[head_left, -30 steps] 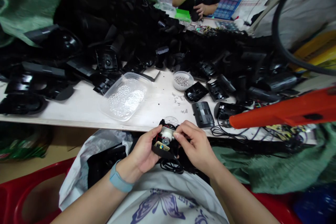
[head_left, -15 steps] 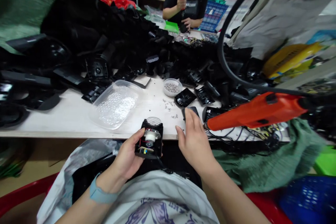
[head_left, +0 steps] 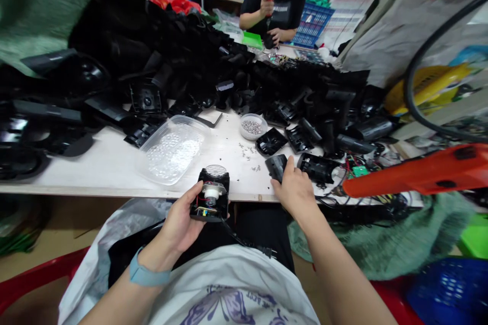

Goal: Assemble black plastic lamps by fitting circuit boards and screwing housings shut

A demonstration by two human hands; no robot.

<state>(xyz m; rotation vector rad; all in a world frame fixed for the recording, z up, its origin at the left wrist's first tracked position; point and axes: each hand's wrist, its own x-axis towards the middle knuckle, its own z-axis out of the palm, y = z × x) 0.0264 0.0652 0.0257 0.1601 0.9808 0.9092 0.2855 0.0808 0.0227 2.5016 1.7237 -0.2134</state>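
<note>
My left hand (head_left: 182, 221) holds an opened black plastic housing (head_left: 224, 203) just off the table's front edge. Inside it sit a white round part (head_left: 210, 194), red wires and a small circuit board; a clear faceted disc (head_left: 215, 170) tops it. From its bottom a black cord with a plug (head_left: 269, 252) hangs over my lap. On the table, the thumb and fingers of my right hand (head_left: 297, 190) close on the lower right edge of a smooth black plastic cover (head_left: 276, 166). Other black shell pieces (head_left: 271, 141) lie just behind it.
A clear tub of clear discs (head_left: 173, 155) stands at left, a small bowl of screws (head_left: 252, 127) at centre, with loose screws before it. An orange power screwdriver (head_left: 415, 170) hangs at right. Black parts (head_left: 183, 56) are heaped behind. Across the table a person (head_left: 272, 7) works.
My right hand has come down onto the black cover, which now sits tilted. The orange screwdriver has swung to the right, away from my hand. My left hand still holds the housing.
</note>
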